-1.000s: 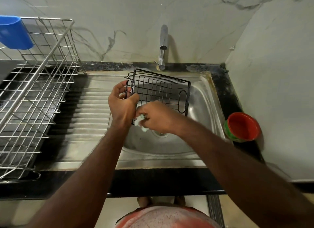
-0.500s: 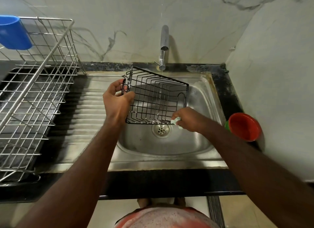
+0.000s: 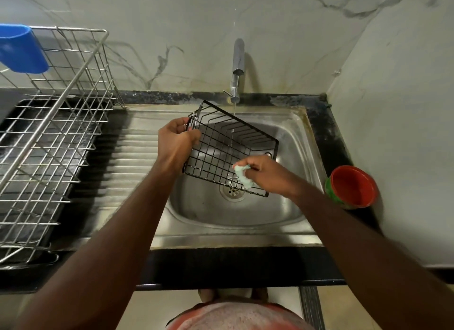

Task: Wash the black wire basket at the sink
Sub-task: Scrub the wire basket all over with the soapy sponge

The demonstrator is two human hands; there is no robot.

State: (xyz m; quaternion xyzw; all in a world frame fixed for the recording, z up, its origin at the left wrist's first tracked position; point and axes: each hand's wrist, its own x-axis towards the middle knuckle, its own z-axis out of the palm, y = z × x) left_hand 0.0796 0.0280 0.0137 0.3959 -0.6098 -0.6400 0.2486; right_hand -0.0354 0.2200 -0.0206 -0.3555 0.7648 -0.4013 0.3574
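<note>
The black wire basket [image 3: 221, 147] hangs tilted over the steel sink [image 3: 290, 138], its open side turned toward me. My left hand [image 3: 175, 139] grips its left end wall. Inside the basket's lower right corner, my right hand [image 3: 266, 173] presses a pale green scrub pad [image 3: 242, 176] against the wires. A thin stream of water falls from the tap [image 3: 237, 66] onto the basket's far edge. The drain [image 3: 232, 192] shows through the wires below.
A steel dish rack [image 3: 51, 143] stands on the left over a dark tray, with a blue cup [image 3: 21, 49] hung at its top corner. A red bowl [image 3: 352, 186] sits on the black counter to the right of the sink. The ribbed drainboard [image 3: 127, 162] lies between rack and basin.
The basket has turned so its open side faces me more. My right hand moved with the pad from the basket's lower edge to inside its lower right corner.
</note>
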